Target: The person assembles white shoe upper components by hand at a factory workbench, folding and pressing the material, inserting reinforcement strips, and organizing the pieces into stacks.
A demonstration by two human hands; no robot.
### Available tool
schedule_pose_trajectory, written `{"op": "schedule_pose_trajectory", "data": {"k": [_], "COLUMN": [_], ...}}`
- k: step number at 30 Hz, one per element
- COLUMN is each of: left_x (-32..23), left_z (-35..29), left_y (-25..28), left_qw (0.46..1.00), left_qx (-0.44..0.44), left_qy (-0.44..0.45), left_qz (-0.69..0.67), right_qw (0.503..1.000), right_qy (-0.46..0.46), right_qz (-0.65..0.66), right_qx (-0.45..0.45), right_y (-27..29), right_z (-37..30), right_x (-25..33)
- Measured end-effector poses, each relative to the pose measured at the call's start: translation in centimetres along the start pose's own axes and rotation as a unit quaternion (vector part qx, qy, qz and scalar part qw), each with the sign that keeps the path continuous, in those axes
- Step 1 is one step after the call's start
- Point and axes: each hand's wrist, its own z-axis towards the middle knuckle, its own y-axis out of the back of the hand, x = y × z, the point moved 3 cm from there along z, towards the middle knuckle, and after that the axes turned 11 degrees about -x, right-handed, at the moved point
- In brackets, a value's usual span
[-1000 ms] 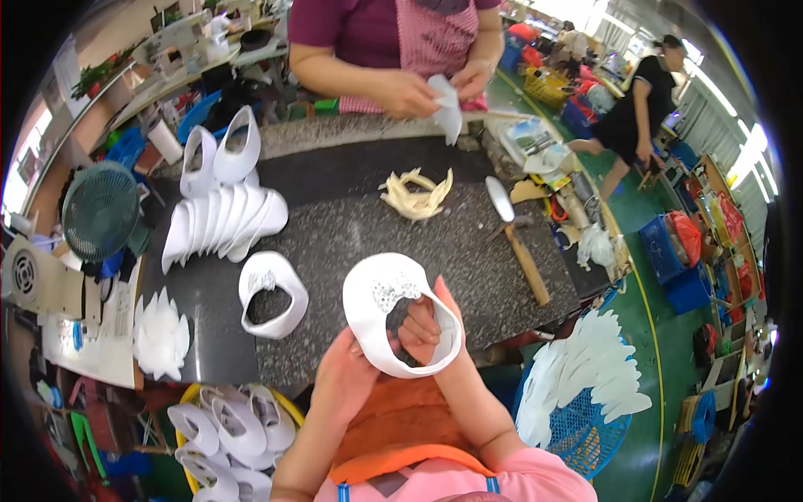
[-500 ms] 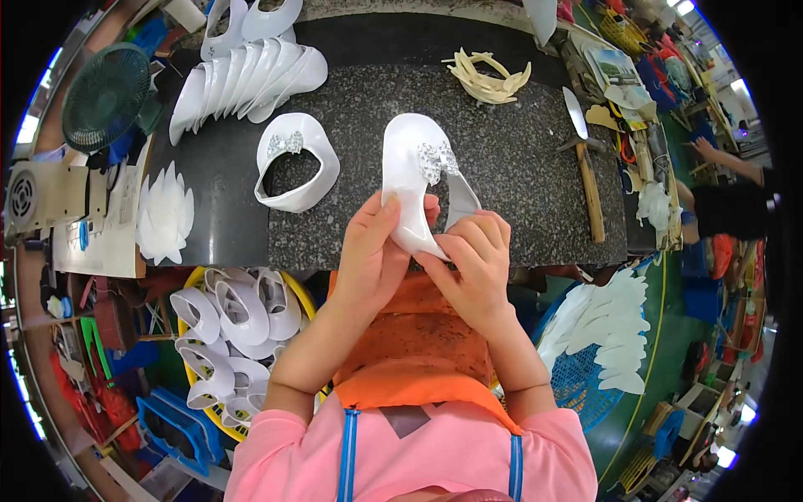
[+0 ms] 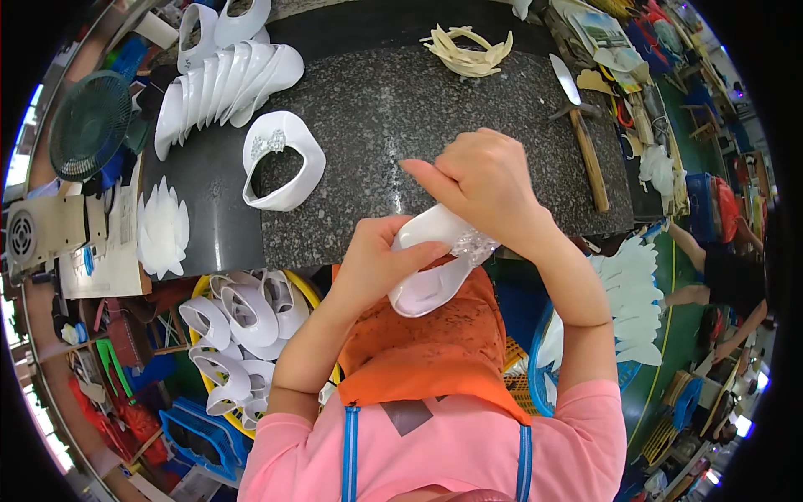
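A glossy white shoe upper (image 3: 431, 286) with a glittery silver bow (image 3: 473, 246) is tilted at the table's front edge. My left hand (image 3: 381, 263) grips one side of it, thumb across the white surface. My right hand (image 3: 489, 180) is closed just beyond the upper, thumb stretched out to the left; its curled fingers are turned away, so what they hold, if anything, is hidden. Another white upper with a silver bow (image 3: 288, 188) lies on the dark speckled tabletop (image 3: 360, 109) to the left.
Nested white uppers (image 3: 226, 88) stand at the far left, near white leaf-shaped pieces (image 3: 163, 230). Cream strips (image 3: 468, 54) lie at the back, and a wooden-handled hammer (image 3: 590, 159) at right. Below the table stand a yellow basket of uppers (image 3: 242, 335) and white pieces over a blue basket (image 3: 623, 305).
The upper has been turned over and brought nearer to me. My right hand has left its lower edge and moved up beyond it, closing with the thumb out. My left hand still grips it.
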Motion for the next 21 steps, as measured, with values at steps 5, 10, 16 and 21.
{"op": "schedule_pose_trajectory", "data": {"k": [5, 10, 16, 21], "left_x": [-0.5, 1.6, 2.1, 2.9], "left_z": [-1.3, -0.7, 0.9, 1.3], "left_y": [-0.2, 1.0, 1.5, 2.1], "left_qw": [0.944, 0.969, 0.934, 0.937], "left_qx": [0.044, -0.051, -0.019, -0.041], "left_qy": [-0.210, 0.033, 0.014, 0.028], "left_qz": [0.252, -0.241, -0.357, -0.345], "right_qw": [0.987, 0.886, 0.700, 0.690], "right_qy": [-0.086, -0.232, -0.498, -0.497], "right_qz": [0.101, 0.393, 0.511, 0.527], "right_qx": [0.089, 0.078, 0.014, -0.016], "right_y": [-2.0, -2.2, -0.2, -0.2], "right_z": [-0.9, -1.0, -8.7, -7.2], "right_x": [-0.4, -3.3, -3.3, -2.1]}}
